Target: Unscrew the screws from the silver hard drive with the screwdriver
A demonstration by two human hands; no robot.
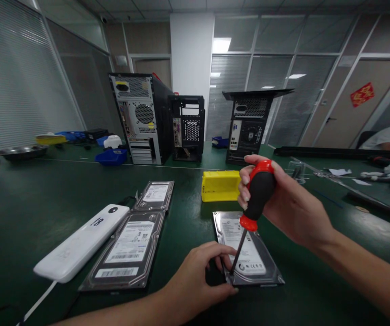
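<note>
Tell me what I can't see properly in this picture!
Head view: whether the screwdriver tip sits in a screw; too small, close by the left hand.
Head view: the yellow bin's right end; hidden behind the right hand.
Head view: the hard drive label's tiniest print; too small.
Head view: the white cable's far end; cut off by the bottom edge.

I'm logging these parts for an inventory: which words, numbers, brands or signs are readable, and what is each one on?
"18": handwritten in black on the white device.
"CE", apparently: on the label of the hard drive under the screwdriver.
Too small or blurred: the rest of that label; labels on the front left drive and rear left drive; gold characters on the red sign.
</note>
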